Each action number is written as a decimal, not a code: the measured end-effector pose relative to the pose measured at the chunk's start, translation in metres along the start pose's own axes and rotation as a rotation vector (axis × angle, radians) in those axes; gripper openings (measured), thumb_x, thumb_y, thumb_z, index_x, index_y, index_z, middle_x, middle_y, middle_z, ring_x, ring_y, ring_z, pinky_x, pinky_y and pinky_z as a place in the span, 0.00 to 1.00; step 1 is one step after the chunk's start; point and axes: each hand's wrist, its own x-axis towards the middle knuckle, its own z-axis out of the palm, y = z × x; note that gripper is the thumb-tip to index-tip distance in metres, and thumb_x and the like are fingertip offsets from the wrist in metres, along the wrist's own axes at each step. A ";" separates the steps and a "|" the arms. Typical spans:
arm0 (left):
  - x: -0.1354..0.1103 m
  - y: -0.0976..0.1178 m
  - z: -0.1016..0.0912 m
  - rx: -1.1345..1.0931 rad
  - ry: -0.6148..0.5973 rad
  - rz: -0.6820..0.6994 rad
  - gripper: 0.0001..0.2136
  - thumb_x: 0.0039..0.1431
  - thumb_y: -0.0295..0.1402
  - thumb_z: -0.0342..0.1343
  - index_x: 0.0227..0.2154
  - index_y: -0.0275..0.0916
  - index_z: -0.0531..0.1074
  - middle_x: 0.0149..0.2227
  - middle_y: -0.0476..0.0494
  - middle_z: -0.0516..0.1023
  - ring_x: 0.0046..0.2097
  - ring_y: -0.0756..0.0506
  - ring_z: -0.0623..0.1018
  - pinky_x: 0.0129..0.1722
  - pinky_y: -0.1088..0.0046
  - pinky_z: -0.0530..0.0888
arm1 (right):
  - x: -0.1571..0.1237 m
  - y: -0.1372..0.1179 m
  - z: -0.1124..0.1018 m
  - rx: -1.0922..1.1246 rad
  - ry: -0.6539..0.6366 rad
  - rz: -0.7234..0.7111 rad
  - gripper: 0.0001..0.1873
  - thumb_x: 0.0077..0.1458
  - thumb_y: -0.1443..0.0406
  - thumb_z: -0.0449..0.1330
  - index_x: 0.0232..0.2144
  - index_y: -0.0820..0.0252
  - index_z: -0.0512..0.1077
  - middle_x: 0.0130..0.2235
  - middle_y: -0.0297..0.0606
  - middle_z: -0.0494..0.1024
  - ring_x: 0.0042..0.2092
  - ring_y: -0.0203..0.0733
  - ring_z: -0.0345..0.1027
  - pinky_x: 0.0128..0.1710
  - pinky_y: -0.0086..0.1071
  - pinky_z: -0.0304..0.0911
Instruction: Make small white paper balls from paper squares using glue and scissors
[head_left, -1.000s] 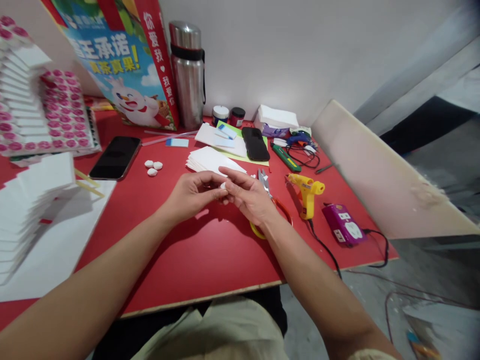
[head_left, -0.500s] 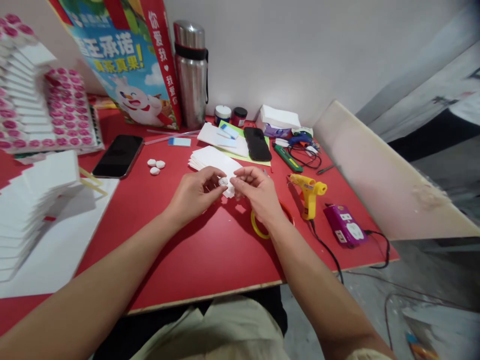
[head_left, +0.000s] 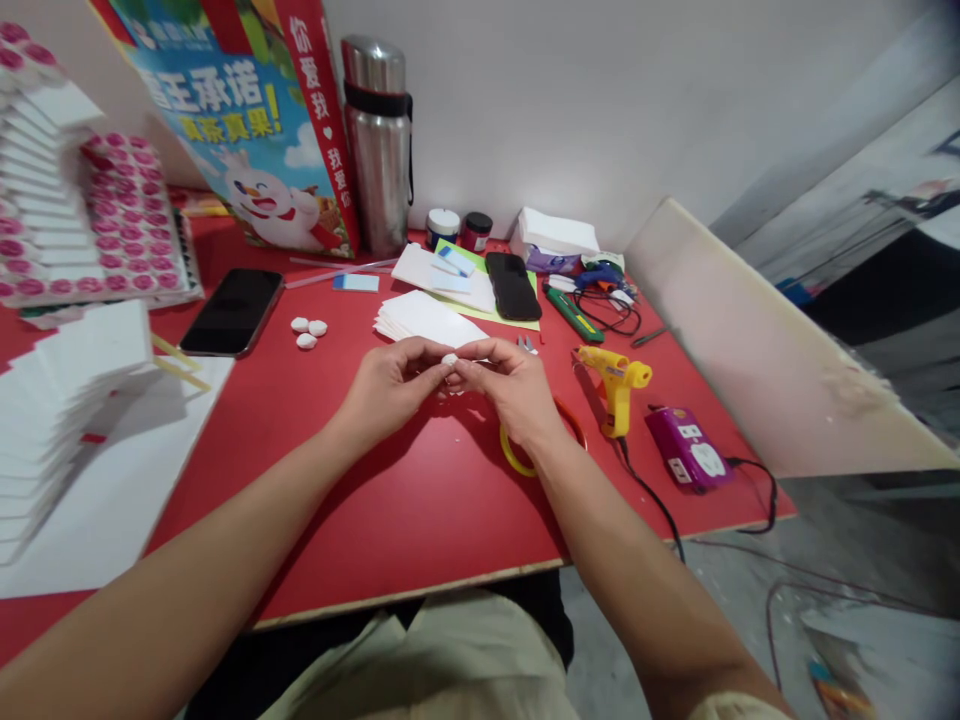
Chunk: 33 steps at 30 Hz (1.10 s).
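Note:
Between the fingertips of both hands is a small white paper piece (head_left: 449, 359), roundish and crumpled. My left hand (head_left: 394, 385) pinches it from the left with thumb and index finger. From the other side my right hand (head_left: 510, 385) closes on it, and the two hands' fingertips meet. A stack of white paper pieces (head_left: 427, 318) lies just beyond the fingers. Three small white rounded pieces (head_left: 306, 342) sit on the red table (head_left: 360, 530) to the left. Partly under my right forearm are a yellow-handled ring (head_left: 514, 455) and metal tips, likely scissors.
A yellow glue gun (head_left: 616, 380) and a purple power socket (head_left: 690, 450) with cords stand at right. Two phones (head_left: 234, 310), a steel thermos (head_left: 381, 150) and a colourful bag (head_left: 255, 140) are further back. A folded white paper structure (head_left: 82, 400) fills the left.
Both hands have come together, and my right fingers now meet the left ones on the small white piece. The view has shifted slightly.

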 end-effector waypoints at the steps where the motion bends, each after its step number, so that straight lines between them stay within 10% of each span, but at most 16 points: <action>1: 0.000 0.000 0.000 -0.007 0.004 -0.005 0.15 0.60 0.42 0.65 0.41 0.33 0.79 0.36 0.38 0.85 0.38 0.42 0.84 0.42 0.65 0.79 | 0.000 -0.001 0.001 -0.008 0.010 -0.001 0.14 0.45 0.60 0.75 0.34 0.59 0.79 0.29 0.32 0.83 0.32 0.39 0.80 0.38 0.36 0.78; 12: -0.004 -0.005 0.009 0.317 0.095 0.204 0.09 0.65 0.34 0.58 0.36 0.35 0.81 0.35 0.42 0.84 0.36 0.45 0.82 0.38 0.70 0.76 | -0.006 -0.001 0.012 -0.036 0.143 -0.012 0.10 0.43 0.64 0.74 0.28 0.61 0.78 0.25 0.34 0.82 0.28 0.39 0.78 0.35 0.34 0.77; 24: 0.001 -0.006 0.001 0.234 0.070 0.023 0.15 0.56 0.42 0.67 0.41 0.36 0.79 0.35 0.42 0.84 0.36 0.43 0.81 0.36 0.69 0.75 | -0.007 -0.007 0.008 -0.167 0.112 -0.051 0.08 0.52 0.61 0.66 0.34 0.59 0.79 0.35 0.36 0.84 0.34 0.40 0.79 0.42 0.38 0.77; 29: -0.001 -0.003 0.002 0.291 0.147 0.037 0.11 0.58 0.39 0.65 0.37 0.37 0.79 0.30 0.46 0.81 0.31 0.47 0.79 0.32 0.72 0.73 | -0.017 -0.016 0.007 -0.365 0.073 -0.142 0.08 0.58 0.61 0.63 0.38 0.57 0.79 0.37 0.36 0.84 0.34 0.41 0.80 0.41 0.38 0.76; 33: 0.003 -0.001 -0.001 -0.148 0.086 -0.165 0.14 0.56 0.38 0.67 0.41 0.35 0.76 0.33 0.42 0.83 0.34 0.43 0.83 0.35 0.66 0.80 | -0.035 -0.039 -0.014 -0.905 0.267 -0.357 0.12 0.64 0.57 0.61 0.32 0.57 0.76 0.28 0.35 0.80 0.32 0.43 0.77 0.39 0.37 0.69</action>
